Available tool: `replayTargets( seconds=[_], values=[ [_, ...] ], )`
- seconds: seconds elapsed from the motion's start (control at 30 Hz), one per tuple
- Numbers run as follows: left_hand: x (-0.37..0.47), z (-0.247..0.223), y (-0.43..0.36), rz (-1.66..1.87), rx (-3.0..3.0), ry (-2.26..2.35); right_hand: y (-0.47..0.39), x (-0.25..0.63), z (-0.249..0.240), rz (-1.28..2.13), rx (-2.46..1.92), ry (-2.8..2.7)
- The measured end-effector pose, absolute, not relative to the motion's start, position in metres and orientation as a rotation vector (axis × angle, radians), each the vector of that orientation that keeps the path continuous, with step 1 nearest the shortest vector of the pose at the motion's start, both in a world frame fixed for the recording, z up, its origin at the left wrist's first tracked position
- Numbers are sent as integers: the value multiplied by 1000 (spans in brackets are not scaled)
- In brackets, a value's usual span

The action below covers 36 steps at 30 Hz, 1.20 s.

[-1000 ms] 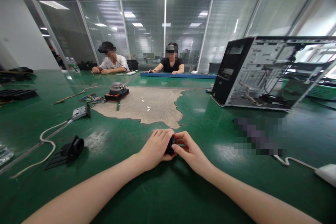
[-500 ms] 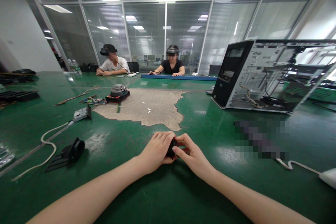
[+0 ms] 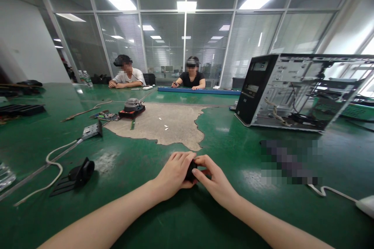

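Observation:
A small black object [image 3: 190, 171] is held just above or on the green tabletop, mostly covered by my fingers, so its kind cannot be made out. My left hand [image 3: 176, 172] wraps round it from the left, fingers over its top and thumb side below. From the right, my right hand [image 3: 212, 179] pinches its edge between thumb and fingers. Beyond both hands lies a bare beige patch [image 3: 163, 120] of the table with small white scraps on it.
An opened computer case [image 3: 257, 89] stands at the right, near a blurred-out item [image 3: 288, 161] and a white cable [image 3: 336, 190]. To the left lie a black plastic bracket [image 3: 77, 175], a metal-cased part [image 3: 92, 130] and a heatsink fan [image 3: 133, 107]. Two people sit across the table.
The view has tilted up slightly, so everything sits a little lower. Both hands keep their hold on the black object. The person in black across the table has raised a hand.

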<state>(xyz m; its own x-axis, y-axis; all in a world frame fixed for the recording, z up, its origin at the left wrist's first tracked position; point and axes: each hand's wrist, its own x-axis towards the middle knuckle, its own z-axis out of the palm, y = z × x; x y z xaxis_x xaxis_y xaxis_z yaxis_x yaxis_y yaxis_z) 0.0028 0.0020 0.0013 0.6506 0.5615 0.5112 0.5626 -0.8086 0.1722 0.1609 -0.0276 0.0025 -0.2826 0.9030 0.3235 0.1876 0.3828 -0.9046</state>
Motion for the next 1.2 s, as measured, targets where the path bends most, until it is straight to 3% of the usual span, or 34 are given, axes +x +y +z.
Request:
replayTargets(
  seconds=[0.27,0.43,1.2],
  values=[
    [4,1,-2,-782,-2739,-1055,-25,161,0,1057,-1020,-1671],
    [2,1,-3,-678,-2771,-1044,-29,162,0,861,-961,-1779],
    [2,2,-16,-959,-2863,-1072,-36,152,-5,1003,-1030,-1587]
  ],
)
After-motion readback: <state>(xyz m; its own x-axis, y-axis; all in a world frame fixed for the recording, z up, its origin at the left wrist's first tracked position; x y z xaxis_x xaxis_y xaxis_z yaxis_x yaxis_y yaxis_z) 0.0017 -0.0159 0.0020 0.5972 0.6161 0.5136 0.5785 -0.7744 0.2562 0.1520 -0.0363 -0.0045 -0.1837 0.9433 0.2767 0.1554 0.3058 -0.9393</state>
